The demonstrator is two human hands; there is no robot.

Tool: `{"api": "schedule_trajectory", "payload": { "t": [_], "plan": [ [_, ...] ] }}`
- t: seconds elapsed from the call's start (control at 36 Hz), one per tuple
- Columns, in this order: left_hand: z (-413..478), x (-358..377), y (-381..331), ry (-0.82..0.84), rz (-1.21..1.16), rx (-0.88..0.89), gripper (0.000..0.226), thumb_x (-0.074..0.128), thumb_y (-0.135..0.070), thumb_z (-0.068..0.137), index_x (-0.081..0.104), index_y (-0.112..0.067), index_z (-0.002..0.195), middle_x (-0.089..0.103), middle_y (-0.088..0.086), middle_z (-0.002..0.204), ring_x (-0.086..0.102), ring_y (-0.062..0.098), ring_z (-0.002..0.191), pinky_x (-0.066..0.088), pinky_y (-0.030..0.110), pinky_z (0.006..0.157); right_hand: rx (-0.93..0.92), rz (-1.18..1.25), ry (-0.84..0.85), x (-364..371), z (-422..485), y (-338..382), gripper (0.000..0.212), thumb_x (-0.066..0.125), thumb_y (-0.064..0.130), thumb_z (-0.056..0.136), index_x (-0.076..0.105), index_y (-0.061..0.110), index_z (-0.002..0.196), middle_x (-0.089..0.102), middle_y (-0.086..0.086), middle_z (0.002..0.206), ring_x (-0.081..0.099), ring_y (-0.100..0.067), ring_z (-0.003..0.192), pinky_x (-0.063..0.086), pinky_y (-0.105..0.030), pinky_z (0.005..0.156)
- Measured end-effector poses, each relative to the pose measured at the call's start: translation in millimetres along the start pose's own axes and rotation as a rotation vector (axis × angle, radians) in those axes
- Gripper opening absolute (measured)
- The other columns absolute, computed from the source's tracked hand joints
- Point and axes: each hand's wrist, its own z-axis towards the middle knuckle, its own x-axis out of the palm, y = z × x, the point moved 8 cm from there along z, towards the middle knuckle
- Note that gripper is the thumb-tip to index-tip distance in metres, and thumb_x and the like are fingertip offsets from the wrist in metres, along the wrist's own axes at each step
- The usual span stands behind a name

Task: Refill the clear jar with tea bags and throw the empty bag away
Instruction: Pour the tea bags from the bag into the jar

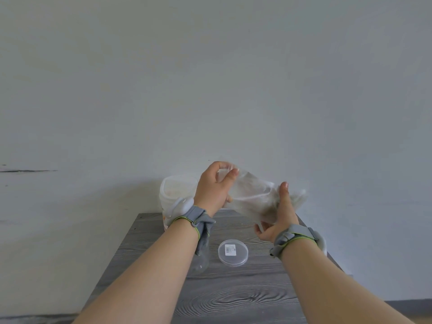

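From my feed, both bare hands are up above the far end of the grey wood-grain table (pixel 233 298), holding a crinkly clear plastic bag (pixel 253 195) stretched out between them in front of the plain pale wall (pixel 210 78). The left hand (pixel 214 187) has its thumb and fingers pinched together on the bag's upper left corner, and the right hand (pixel 278 213) is clamped around the bag's right side with the thumb pointing straight up along the front of it. The bag looks mostly see-through, with something darker bunched near the right hand, but I honestly can't tell whether that's tea bags or just folds in the plastic. The clear jar (pixel 177 195) sits on the table's far left corner behind the left wrist, open on top, with pale stuff inside it that's too blurry for me to identify. Its round clear plastic lid (pixel 233 252) lies flat on the table between the two forearms, well apart from the jar, with a small white sticker in the middle. Just left of the lid there's another clear rounded thing (pixel 201 263) half hidden under the left arm, can't make out what it is. Both wrists have grey bands (pixel 191 218) with green edging strapped on.
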Motion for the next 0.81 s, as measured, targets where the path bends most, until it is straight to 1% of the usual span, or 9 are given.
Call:
{"api": "schedule_trajectory", "payload": {
  "t": [0.08,0.19,0.31,0.42,0.44,0.56,0.67,0.75,0.81],
  "plan": [
    [1.0,1.3,-1.4,-0.006,0.008,-0.005,0.027,0.060,-0.042,0.092,0.058,-0.024,0.112,0.054,0.004,0.089,0.056,0.009,0.037,0.046,0.025,0.048,-0.001,0.008,0.032,1.3,-7.8,-0.4,0.105,0.069,0.080,0.054,0.041,0.026,0.140,0.046,-0.011,0.139,0.048,-0.033,0.123,0.039,-0.061,0.098],
    [-0.4,6.6,-1.8,0.024,-0.034,-0.047,0.029,0.056,-0.040,0.094,0.055,-0.022,0.116,0.053,0.003,0.068,0.053,0.006,0.036,0.044,0.019,0.041,-0.028,0.071,0.162,14.1,-15.3,-0.2,0.102,0.059,0.080,0.066,0.023,0.036,0.150,0.015,-0.010,0.159,0.020,-0.046,0.143,0.031,-0.074,0.099],
    [-3.8,14.0,4.9,0.070,-0.096,-0.134,0.033,0.051,-0.039,0.097,0.047,-0.020,0.124,0.050,0.004,0.059,0.055,0.009,0.038,0.042,0.015,0.038,-0.028,0.162,0.262,32.7,-11.0,-0.6,0.108,0.063,0.081,0.061,0.017,0.041,0.150,0.008,-0.010,0.161,0.024,-0.055,0.137,0.034,-0.074,0.096],
    [-7.9,15.3,12.4,0.076,-0.096,-0.185,0.034,0.048,-0.037,0.099,0.044,-0.020,0.128,0.055,0.007,0.066,0.056,0.015,0.044,0.039,0.015,0.036,-0.051,0.172,0.094,22.2,7.2,2.6,0.132,0.081,0.074,0.037,0.025,0.031,0.149,0.024,-0.005,0.157,0.033,-0.045,0.137,0.048,-0.068,0.071],
    [-8.8,15.3,14.0,0.074,-0.080,-0.183,0.034,0.048,-0.037,0.099,0.044,-0.021,0.129,0.058,0.010,0.073,0.057,0.015,0.044,0.039,0.016,0.035,-0.051,0.157,0.056,18.2,9.4,4.0,0.135,0.082,0.073,0.033,0.028,0.029,0.148,0.030,-0.005,0.154,0.037,-0.043,0.135,0.049,-0.065,0.072],
    [-7.7,10.4,17.3,-0.001,-0.035,-0.164,0.040,0.053,-0.035,0.096,0.042,-0.024,0.133,0.060,0.011,0.105,0.054,0.016,0.040,0.044,0.020,0.037,-0.089,0.076,0.031,13.0,14.4,11.7,0.093,0.077,0.063,0.064,0.041,0.020,0.138,0.050,-0.006,0.139,0.051,-0.033,0.125,0.045,-0.055,0.099],
    [-7.6,-3.8,12.0,-0.071,-0.031,-0.144,0.041,0.057,-0.039,0.093,0.047,-0.028,0.131,0.057,0.002,0.116,0.060,0.020,0.043,0.053,0.023,0.044,-0.118,0.071,0.010,5.5,24.4,15.3,0.069,0.077,0.053,0.072,0.050,0.017,0.124,0.062,-0.005,0.119,0.063,-0.028,0.107,0.054,-0.049,0.092],
    [-5.9,-23.6,6.9,-0.169,0.197,-0.057,0.032,0.053,-0.049,0.092,0.064,-0.020,0.102,0.070,-0.002,0.104,0.070,0.022,0.070,0.056,0.032,0.071,-0.137,-0.012,-0.026,-1.2,27.3,18.3,0.061,0.075,0.058,0.071,0.056,0.014,0.108,0.066,-0.005,0.098,0.068,-0.027,0.092,0.056,-0.048,0.089],
    [-6.5,-39.5,13.5,-0.230,0.301,-0.062,0.030,0.050,-0.046,0.093,0.065,-0.019,0.094,0.070,-0.002,0.100,0.067,0.023,0.089,0.047,0.030,0.077,-0.143,-0.036,-0.038,-3.4,25.5,19.8,0.052,0.072,0.059,0.074,0.057,0.012,0.090,0.067,-0.006,0.101,0.068,-0.026,0.086,0.055,-0.048,0.091]
  ]
}}
